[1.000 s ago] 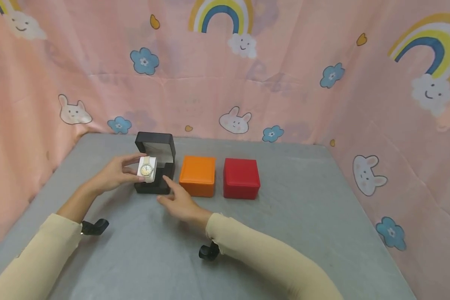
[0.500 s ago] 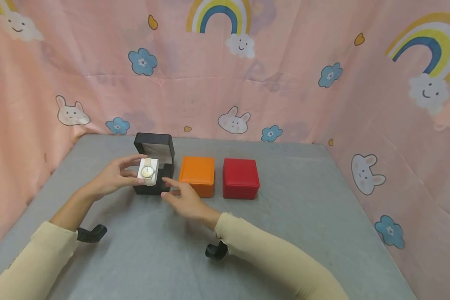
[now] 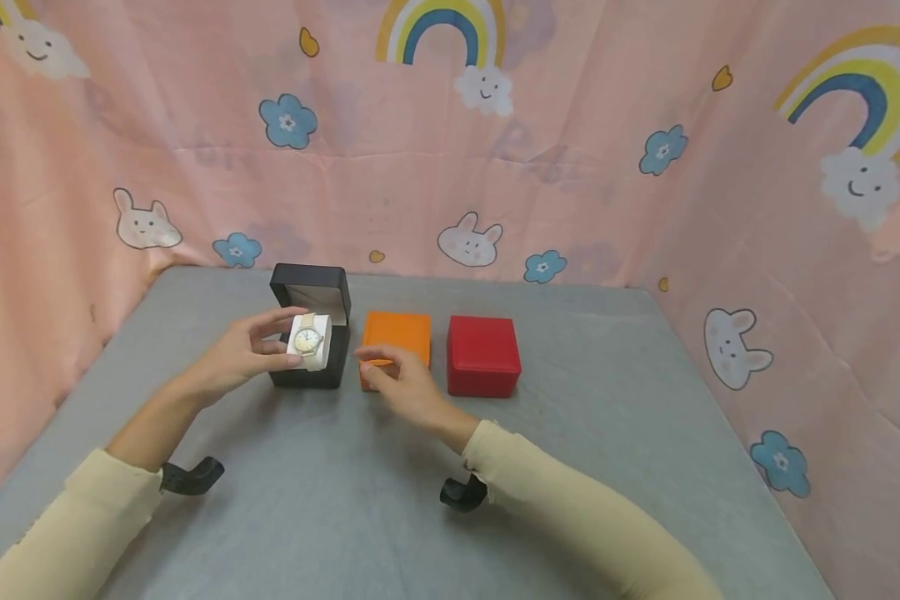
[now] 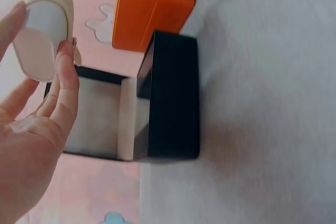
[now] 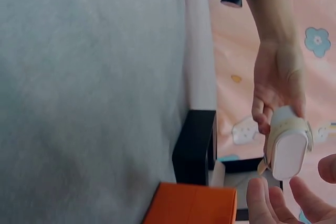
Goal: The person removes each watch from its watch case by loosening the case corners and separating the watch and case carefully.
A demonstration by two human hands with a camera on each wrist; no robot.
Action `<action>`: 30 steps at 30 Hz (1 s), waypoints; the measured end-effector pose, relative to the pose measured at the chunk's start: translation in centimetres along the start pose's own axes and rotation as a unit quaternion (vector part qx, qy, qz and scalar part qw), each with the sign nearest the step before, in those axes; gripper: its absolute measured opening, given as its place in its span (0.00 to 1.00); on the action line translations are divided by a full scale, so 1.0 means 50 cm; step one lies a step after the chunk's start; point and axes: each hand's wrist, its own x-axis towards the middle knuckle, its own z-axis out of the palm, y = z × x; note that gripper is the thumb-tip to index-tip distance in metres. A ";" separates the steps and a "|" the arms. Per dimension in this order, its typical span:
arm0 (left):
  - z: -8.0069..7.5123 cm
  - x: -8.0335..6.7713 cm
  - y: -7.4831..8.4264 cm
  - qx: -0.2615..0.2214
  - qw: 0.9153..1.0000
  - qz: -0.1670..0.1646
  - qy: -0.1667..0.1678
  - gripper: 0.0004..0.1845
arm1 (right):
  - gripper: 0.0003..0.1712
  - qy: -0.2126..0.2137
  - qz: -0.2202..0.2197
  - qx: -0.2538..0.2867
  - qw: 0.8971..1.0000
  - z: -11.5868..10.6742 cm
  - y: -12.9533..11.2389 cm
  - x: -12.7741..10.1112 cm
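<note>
My left hand (image 3: 247, 350) pinches a white watch cushion (image 4: 34, 59) between thumb and fingers. A wristwatch (image 3: 308, 341) with a pale strap and round cream dial is wrapped around this cushion, its face toward me in the head view. Behind and below it stands a black watch box (image 3: 309, 276) with its lid raised; the left wrist view shows a pale lining inside. My right hand (image 3: 416, 396) is at the front of a closed orange box (image 3: 399, 327), fingers slightly bent and holding nothing. In the right wrist view its fingertips (image 5: 257, 192) are apart from the cushion.
A closed red box (image 3: 483, 354) sits to the right of the orange one, with a gap between them. All boxes stand on a grey cloth-covered table (image 3: 630, 433). A pink printed curtain (image 3: 570, 167) rises behind the table and along its sides.
My left hand has moved the watch and cushion a little right, in front of the open black box. My right hand has drawn away to the right, from the black box toward the orange one.
</note>
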 end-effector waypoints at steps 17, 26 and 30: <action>0.095 0.034 0.053 -0.044 0.997 0.030 -0.057 0.37 | 0.21 0.046 -0.034 -0.074 0.996 -0.083 -0.002 -0.041; 0.133 0.021 0.058 -0.054 0.996 0.020 -0.062 0.39 | 0.25 0.059 -0.045 -0.089 0.993 -0.105 0.003 -0.058; 0.149 0.018 0.059 -0.053 0.996 0.024 -0.064 0.39 | 0.25 0.056 -0.051 -0.097 0.992 -0.115 0.003 -0.067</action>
